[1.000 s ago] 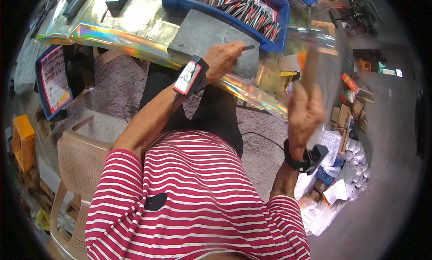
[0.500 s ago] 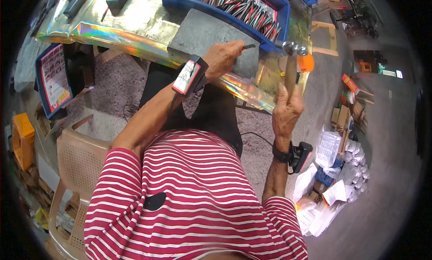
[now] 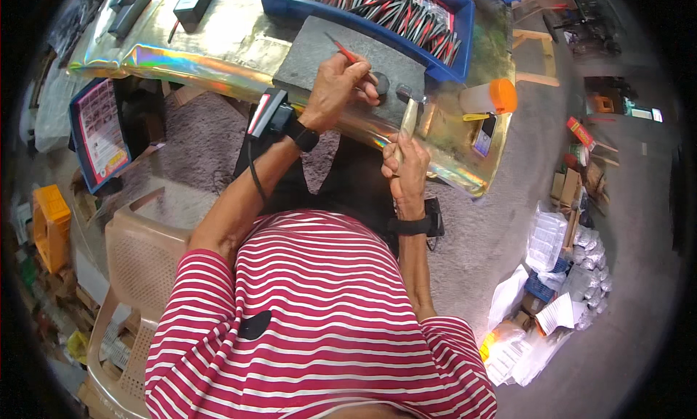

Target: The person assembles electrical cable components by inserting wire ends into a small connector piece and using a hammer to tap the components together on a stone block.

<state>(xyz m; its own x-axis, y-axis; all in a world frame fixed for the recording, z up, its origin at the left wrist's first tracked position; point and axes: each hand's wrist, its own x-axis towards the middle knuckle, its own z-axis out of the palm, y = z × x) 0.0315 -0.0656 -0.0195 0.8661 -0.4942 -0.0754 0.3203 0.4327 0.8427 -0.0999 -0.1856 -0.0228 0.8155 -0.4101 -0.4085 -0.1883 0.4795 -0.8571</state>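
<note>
My left hand (image 3: 336,87) is over a grey block (image 3: 308,56) on the table, its fingers closed on a slender red piece (image 3: 345,52) with a thin, dark tip pointing up and left. A dark round disc (image 3: 380,84) shows just beside those fingers. My right hand (image 3: 408,161) grips the pale wooden handle of a hammer (image 3: 409,120). The hammer's head end is low, at the block's right part; whether it touches the block I cannot tell. Beyond the block, a blue bin (image 3: 334,14) holds many slender red, black and silver pieces.
An orange-lidded jar (image 3: 483,97) lies on the table's right end. Dark boxes (image 3: 194,5) are at the far left of the shiny gold tabletop (image 3: 239,52). A plastic chair (image 3: 141,259) is at my left; papers and packages (image 3: 534,325) lie on the floor at right.
The raised hammer has come down and left to the block. My left hand has moved slightly left and turned, and the slender piece now points up and left.
</note>
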